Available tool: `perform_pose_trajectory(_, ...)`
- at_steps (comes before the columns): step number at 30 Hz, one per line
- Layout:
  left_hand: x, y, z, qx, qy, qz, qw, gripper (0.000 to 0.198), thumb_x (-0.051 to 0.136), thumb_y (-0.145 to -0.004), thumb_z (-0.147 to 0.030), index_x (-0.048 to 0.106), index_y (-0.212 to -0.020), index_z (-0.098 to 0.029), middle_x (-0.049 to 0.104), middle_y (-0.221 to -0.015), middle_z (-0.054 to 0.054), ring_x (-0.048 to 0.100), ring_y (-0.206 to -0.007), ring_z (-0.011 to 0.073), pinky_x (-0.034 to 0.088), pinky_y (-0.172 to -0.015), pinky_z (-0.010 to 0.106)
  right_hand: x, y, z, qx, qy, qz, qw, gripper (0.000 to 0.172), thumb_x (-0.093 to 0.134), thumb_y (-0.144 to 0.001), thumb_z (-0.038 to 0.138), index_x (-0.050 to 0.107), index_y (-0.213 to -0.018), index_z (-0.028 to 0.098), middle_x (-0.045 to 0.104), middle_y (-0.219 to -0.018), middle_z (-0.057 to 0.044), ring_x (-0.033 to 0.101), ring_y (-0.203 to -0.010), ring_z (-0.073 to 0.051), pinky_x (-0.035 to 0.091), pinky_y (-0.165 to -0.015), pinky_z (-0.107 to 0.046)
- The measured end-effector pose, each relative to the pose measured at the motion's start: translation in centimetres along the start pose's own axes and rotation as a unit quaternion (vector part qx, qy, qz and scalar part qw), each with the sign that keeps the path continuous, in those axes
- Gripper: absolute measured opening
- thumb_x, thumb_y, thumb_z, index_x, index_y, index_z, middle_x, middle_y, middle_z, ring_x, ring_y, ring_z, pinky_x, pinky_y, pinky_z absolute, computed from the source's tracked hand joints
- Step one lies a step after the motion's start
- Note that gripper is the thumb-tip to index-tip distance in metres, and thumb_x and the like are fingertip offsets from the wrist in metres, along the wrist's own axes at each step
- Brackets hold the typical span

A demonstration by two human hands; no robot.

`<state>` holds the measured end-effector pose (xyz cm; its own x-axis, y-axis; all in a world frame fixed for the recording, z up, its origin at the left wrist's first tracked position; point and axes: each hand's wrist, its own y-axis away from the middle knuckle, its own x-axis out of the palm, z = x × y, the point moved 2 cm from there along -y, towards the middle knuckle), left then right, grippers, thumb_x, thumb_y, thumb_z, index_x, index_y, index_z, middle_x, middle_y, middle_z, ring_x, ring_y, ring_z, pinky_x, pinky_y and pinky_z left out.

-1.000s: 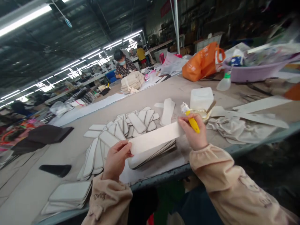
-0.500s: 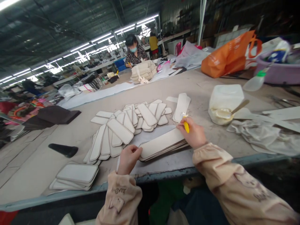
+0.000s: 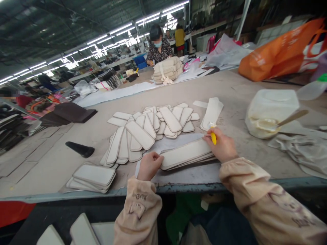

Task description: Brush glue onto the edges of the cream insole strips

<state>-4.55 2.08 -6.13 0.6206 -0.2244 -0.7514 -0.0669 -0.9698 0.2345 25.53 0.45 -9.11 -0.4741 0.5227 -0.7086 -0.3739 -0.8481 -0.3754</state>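
My left hand (image 3: pixel 149 165) has its fingers curled against the left end of a small stack of long white padded pieces (image 3: pixel 187 154) lying near the table's front edge. My right hand (image 3: pixel 222 147) rests on the stack's right end and is closed round a yellow-handled brush (image 3: pixel 213 136). Behind the stack, many similar white pieces (image 3: pixel 150 131) are fanned out on the table. A white tub of glue (image 3: pixel 269 114) with a stick in it stands to the right.
Another short pile of pieces (image 3: pixel 93 177) lies at the front left, with a black piece (image 3: pixel 79 149) behind it. Crumpled cloth (image 3: pixel 302 151), an orange bag (image 3: pixel 277 56) and dark sheets (image 3: pixel 67 114) also lie on the table. A person (image 3: pixel 158 47) works at the far end.
The piece I held up between both hands has come down flat onto the stack. Both hands now rest at the stack's ends. The camera view has tilted and shifted.
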Motion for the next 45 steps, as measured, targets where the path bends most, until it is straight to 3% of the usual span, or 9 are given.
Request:
perform_pose_trajectory(5, -0.4, 0.2, 0.7, -0.028, 0.020, -0.013, 0.999, 0.028, 0.048, -0.084, -0.046, 0.056, -0.087, -0.019, 0.065, -0.059, 0.001, 0.064, -0.053, 0.0163, 0.042, -0.055, 0.026, 0.4, 0.0, -0.5, -0.026, -0.020, -0.017, 0.999, 0.025, 0.055, -0.083, 0.049, 0.059, -0.091, 0.025, 0.070, -0.076, -0.003, 0.065, -0.065, -0.023, 0.045, -0.058, -0.032)
perform_pose_trajectory(9, -0.4, 0.5, 0.8, -0.022, 0.017, 0.007, 1.000, 0.033, 0.053, -0.082, -0.052, 0.056, -0.084, -0.019, 0.065, -0.058, 0.000, 0.064, -0.054, 0.0175, 0.043, -0.056, 0.027, 0.6, 0.1, -0.7, -0.038, -0.032, -0.031, 0.998, 0.026, 0.057, -0.083, 0.049, 0.060, -0.092, 0.025, 0.069, -0.077, -0.002, 0.064, -0.065, -0.022, 0.045, -0.059, -0.032)
perform_pose_trajectory(24, 0.3, 0.3, 1.1, -0.007, 0.062, 0.038, 0.997, 0.022, 0.063, -0.075, -0.038, 0.054, -0.084, -0.020, 0.061, -0.056, -0.004, 0.062, -0.054, 0.0158, 0.041, -0.055, 0.025, 0.6, 0.2, -0.9, -0.031, -0.039, -0.019, 0.999, 0.023, 0.059, -0.081, 0.045, 0.058, -0.093, 0.025, 0.071, -0.078, -0.003, 0.066, -0.066, -0.024, 0.048, -0.060, -0.034)
perform_pose_trajectory(29, 0.1, 0.1, 1.1, -0.007, 0.033, 0.044, 0.998, 0.034, 0.063, -0.072, -0.049, 0.056, -0.088, -0.020, 0.063, -0.059, -0.002, 0.063, -0.058, 0.0185, 0.040, -0.055, 0.026, -0.2, 0.3, -0.4, -0.048, -0.006, -0.002, 0.999, 0.020, 0.060, -0.083, 0.034, 0.057, -0.101, 0.025, 0.071, -0.090, -0.005, 0.068, -0.082, -0.026, 0.052, -0.072, -0.038)
perform_pose_trajectory(33, 0.2, -0.3, 1.3, 0.008, 0.041, 0.048, 0.998, 0.038, 0.064, -0.069, -0.053, 0.059, -0.087, -0.020, 0.062, -0.055, -0.002, 0.061, -0.055, 0.0194, 0.039, -0.054, 0.027, -1.3, 1.1, 2.0, -0.128, 0.010, -0.015, 0.992, 0.021, 0.056, -0.087, 0.025, 0.056, -0.108, 0.024, 0.069, -0.100, -0.009, 0.060, -0.106, -0.027, 0.048, -0.091, -0.041)
perform_pose_trajectory(36, 0.1, -0.5, 1.1, 0.005, 0.076, 0.041, 0.996, 0.039, 0.068, -0.063, -0.053, 0.060, -0.081, -0.020, 0.061, -0.054, -0.002, 0.059, -0.052, 0.0192, 0.038, -0.051, 0.027, -0.9, 2.9, 4.7, -0.182, -0.063, 0.058, 0.979, 0.017, 0.052, -0.091, 0.026, 0.055, -0.107, 0.023, 0.066, -0.113, -0.009, 0.061, -0.108, -0.023, 0.048, -0.094, -0.037)
perform_pose_trajectory(40, 0.0, -0.2, 0.5, -0.011, 0.100, 0.041, 0.994, 0.038, 0.071, -0.059, -0.053, 0.060, -0.076, -0.021, 0.060, -0.053, -0.002, 0.058, -0.052, 0.0196, 0.037, -0.049, 0.026, 1.0, 5.9, 7.7, -0.324, -0.120, 0.188, 0.920, 0.013, 0.051, -0.093, 0.030, 0.057, -0.099, 0.021, 0.067, -0.112, -0.008, 0.057, -0.116, -0.020, 0.043, -0.101, -0.036)
perform_pose_trajectory(42, -0.1, -0.1, 0.2, -0.008, 0.101, 0.043, 0.994, 0.038, 0.072, -0.058, -0.052, 0.059, -0.075, -0.021, 0.060, -0.053, -0.001, 0.058, -0.052, 0.0195, 0.038, -0.049, 0.026, 1.5, 6.5, 7.9, -0.344, -0.111, 0.217, 0.907, 0.013, 0.052, -0.093, 0.032, 0.057, -0.098, 0.020, 0.068, -0.106, -0.007, 0.057, -0.115, -0.020, 0.041, -0.103, -0.036)
perform_pose_trajectory(45, -0.1, 0.0, 0.1, 0.000, 0.098, 0.041, 0.994, 0.037, 0.072, -0.058, -0.052, 0.059, -0.073, -0.020, 0.060, -0.053, -0.002, 0.057, -0.052, 0.0189, 0.039, -0.050, 0.027, 1.2, 5.9, 6.4, -0.316, -0.089, 0.213, 0.920, 0.014, 0.053, -0.092, 0.032, 0.056, -0.099, 0.020, 0.068, -0.103, -0.007, 0.060, -0.108, -0.019, 0.041, -0.103, -0.037)
